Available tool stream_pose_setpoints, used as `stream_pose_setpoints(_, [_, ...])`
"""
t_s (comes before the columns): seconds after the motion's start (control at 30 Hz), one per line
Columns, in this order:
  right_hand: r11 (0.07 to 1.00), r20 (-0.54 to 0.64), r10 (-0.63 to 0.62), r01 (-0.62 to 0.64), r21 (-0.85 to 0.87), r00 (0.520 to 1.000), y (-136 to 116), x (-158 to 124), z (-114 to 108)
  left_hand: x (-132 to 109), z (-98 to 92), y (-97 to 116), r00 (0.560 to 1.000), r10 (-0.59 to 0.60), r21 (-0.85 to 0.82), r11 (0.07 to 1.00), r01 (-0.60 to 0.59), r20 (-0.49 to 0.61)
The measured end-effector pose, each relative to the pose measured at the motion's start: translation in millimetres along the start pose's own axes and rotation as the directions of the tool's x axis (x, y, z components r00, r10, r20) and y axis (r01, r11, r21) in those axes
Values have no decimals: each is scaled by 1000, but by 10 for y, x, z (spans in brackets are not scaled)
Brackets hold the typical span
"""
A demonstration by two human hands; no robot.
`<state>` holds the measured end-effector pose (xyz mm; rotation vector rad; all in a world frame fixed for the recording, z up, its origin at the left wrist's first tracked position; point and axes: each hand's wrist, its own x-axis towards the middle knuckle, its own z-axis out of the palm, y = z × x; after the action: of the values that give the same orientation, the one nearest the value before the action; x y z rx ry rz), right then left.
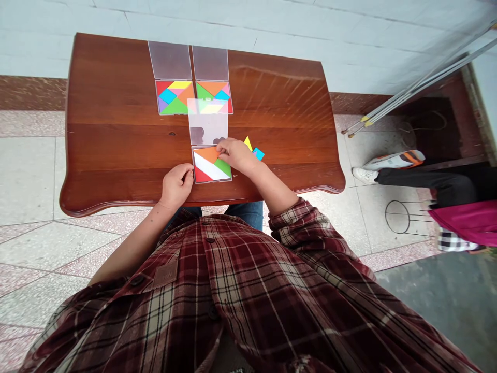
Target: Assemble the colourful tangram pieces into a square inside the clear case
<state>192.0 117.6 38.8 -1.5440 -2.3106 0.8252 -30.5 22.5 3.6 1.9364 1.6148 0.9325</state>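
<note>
A small clear tangram case (212,166) lies open near the front edge of a brown wooden table (116,140), its lid (207,128) folded back. Orange, red and green pieces sit in its tray, with a white gap between them. My right hand (236,153) rests at the tray's top right corner, fingers pinched on the orange piece (207,154). My left hand (176,185) is curled against the tray's left edge, steadying it. A loose yellow piece (247,142) and a loose blue piece (258,153) lie just right of my right hand.
Two more open cases with full sets of coloured pieces, one at the back left (174,96) and one beside it (215,92), stand further back, lids raised. Another person's leg and white shoe (388,168) show on the floor to the right, beside a wire stand (398,216).
</note>
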Motion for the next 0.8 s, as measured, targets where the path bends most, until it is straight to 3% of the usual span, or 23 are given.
stream_pose_setpoints(0.17, [988, 30, 3, 2, -157, 1000, -110, 0, 52, -3, -7, 6, 1000, -3, -3, 1000, 3, 5])
stream_pose_setpoints(0.47, [991, -42, -42, 37, -127, 998, -4, -74, 93, 0, 4, -10, 1000, 21, -4, 1000, -21, -9])
stream_pose_setpoints(0.8, [980, 34, -19, 26, -196, 999, -70, -57, 93, 10, -7, 10, 1000, 8, 18, 1000, -8, 6])
